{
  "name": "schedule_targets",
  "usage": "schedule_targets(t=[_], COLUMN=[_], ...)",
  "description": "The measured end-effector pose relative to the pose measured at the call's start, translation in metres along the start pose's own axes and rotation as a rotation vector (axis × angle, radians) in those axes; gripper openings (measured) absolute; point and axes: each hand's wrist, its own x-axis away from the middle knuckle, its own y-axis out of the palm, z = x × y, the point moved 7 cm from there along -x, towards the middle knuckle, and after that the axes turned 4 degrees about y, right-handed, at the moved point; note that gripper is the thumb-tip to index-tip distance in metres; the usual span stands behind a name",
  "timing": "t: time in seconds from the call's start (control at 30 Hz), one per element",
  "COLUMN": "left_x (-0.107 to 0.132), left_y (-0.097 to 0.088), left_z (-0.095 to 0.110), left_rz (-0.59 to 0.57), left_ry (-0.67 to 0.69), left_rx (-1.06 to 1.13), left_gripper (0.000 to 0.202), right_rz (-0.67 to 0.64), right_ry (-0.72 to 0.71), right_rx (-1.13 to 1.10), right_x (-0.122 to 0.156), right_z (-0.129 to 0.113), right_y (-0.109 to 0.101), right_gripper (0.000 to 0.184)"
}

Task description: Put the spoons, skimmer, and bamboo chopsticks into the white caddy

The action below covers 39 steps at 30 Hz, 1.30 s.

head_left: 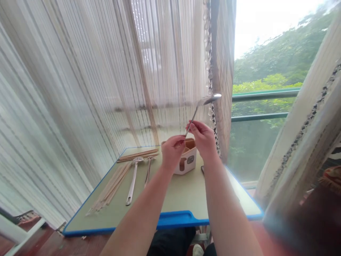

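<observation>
Both my hands are raised above a small white cutlery holder (188, 163) with a brown inside, which stands near the table's far edge. My right hand (203, 137) pinches the handle of a metal spoon (204, 103), whose bowl points up and to the right. My left hand (173, 150) pinches the low end of the same handle, just above the holder's opening.
On the green table with a blue rim (176, 218) lie a metal ladle (133, 179), another metal utensil (148, 170) and two bundles of wooden chopsticks (113, 186). String curtains hang behind, with a window and railing on the right. A dark object (202, 169) lies beside the holder.
</observation>
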Motion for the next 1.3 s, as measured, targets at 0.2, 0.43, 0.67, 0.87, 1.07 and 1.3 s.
schedule_targets(t=[0.2,0.43,0.67,0.87,1.07,1.3], left_x=[-0.032,-0.040,-0.037,-0.030,-0.027,-0.025], left_y=[0.048,0.065,0.076,0.081,0.077,0.081], left_z=[-0.014,-0.023,-0.029,-0.056,-0.066,-0.065], left_rz=[-0.283,-0.409,-0.412,-0.465,-0.524,-0.628], left_ry=[0.003,0.086,0.085,-0.035,-0.161,-0.090], left_rx=[-0.127,-0.219,-0.104,-0.214,-0.163,-0.277], left_gripper=[0.016,0.020,0.015,0.010,0.024,0.021], right_rz=[0.201,0.369,0.401,0.342,0.378,0.399], right_ry=[-0.024,-0.037,-0.131,-0.079,-0.009,0.043], right_rx=[0.266,0.333,0.450,0.442,0.398,0.416], right_x=[-0.006,0.010,0.014,0.012,0.016,0.014], right_z=[0.011,0.024,0.019,0.045,0.061,0.078], right_y=[-0.038,-0.057,-0.056,-0.055,-0.058,-0.062], right_gripper=[0.027,0.028,0.027,0.028,0.030,0.031])
